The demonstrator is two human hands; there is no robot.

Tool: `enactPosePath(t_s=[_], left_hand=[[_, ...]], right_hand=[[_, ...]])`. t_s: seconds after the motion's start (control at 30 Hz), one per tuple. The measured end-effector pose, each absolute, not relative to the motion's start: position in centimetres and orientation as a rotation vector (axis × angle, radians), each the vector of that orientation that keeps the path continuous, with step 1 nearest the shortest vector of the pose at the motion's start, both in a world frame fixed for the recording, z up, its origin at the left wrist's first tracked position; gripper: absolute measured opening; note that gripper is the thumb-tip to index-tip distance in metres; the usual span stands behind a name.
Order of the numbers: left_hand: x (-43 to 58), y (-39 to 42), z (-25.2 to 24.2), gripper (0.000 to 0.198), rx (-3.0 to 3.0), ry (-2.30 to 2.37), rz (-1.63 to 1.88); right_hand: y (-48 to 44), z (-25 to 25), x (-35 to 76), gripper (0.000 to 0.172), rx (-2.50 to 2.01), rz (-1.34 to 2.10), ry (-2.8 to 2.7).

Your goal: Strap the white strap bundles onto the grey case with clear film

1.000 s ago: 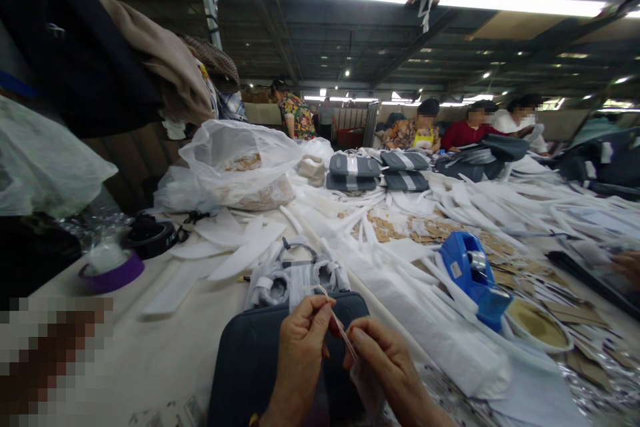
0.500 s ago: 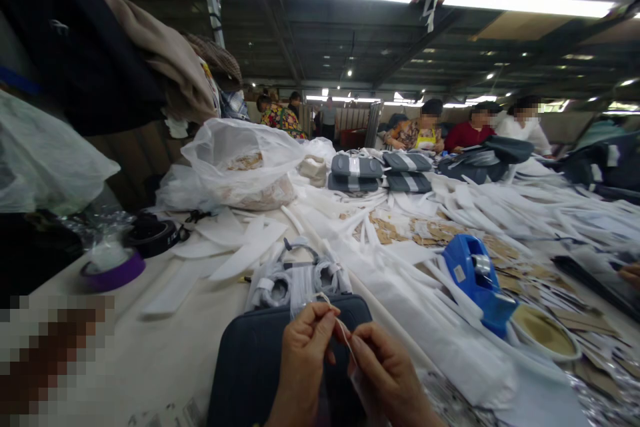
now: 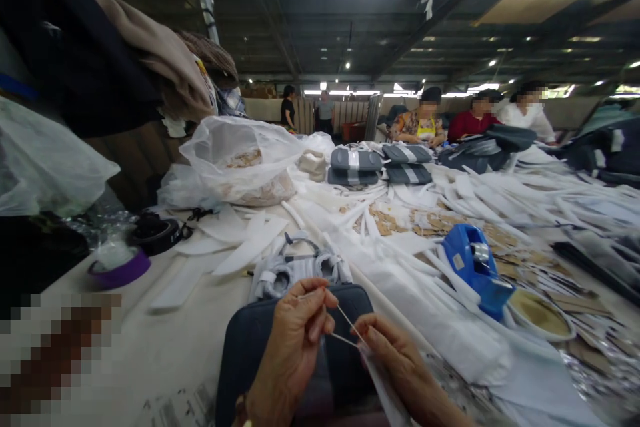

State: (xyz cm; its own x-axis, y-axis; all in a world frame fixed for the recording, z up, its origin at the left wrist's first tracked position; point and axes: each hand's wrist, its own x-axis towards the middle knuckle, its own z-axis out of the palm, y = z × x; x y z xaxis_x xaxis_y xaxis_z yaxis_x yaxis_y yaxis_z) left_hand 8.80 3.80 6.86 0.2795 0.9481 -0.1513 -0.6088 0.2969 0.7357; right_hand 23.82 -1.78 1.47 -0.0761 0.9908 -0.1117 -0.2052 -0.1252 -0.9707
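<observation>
My left hand (image 3: 293, 330) is closed in a pinch on a thin pale string (image 3: 347, 318). Two strands of it run as a narrow loop across to my right hand (image 3: 393, 353). My right hand is closed too, its thumb and finger at the other end of the loop. From under those fingers hangs a whitish, partly see-through strip (image 3: 381, 383) whose kind I cannot make out. Both hands are above a dark blue-grey case (image 3: 247, 340) lying on the table. Just behind it, wrapped grey cable-like coils (image 3: 273, 282) are partly hidden by my left hand.
A blue tape dispenser (image 3: 467, 260) stands to the right beside a tan-lined bowl-like piece (image 3: 540, 315). Purple tape (image 3: 120, 270) lies on the left. White foam strips (image 3: 250, 247), a clear bag (image 3: 240, 147) and stacked dark cases (image 3: 355, 160) lie farther back. Several people are beyond.
My left hand has shifted slightly left and up, away from my right hand. The string between them has been drawn out into an open loop.
</observation>
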Motion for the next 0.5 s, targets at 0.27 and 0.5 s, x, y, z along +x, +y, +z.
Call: enactPosePath(t_s=[0.27, 0.5], left_hand=[[8.6, 4.0, 7.2, 0.023, 0.64, 0.703, 1.242], [8.4, 4.2, 6.7, 0.016, 0.719, 0.673, 1.243]], right_hand=[[-3.0, 1.1, 23.9, 0.046, -0.78, 1.787, -0.899], [-3.3, 1.3, 24.0, 0.039, -0.761, 1.801, -0.916]])
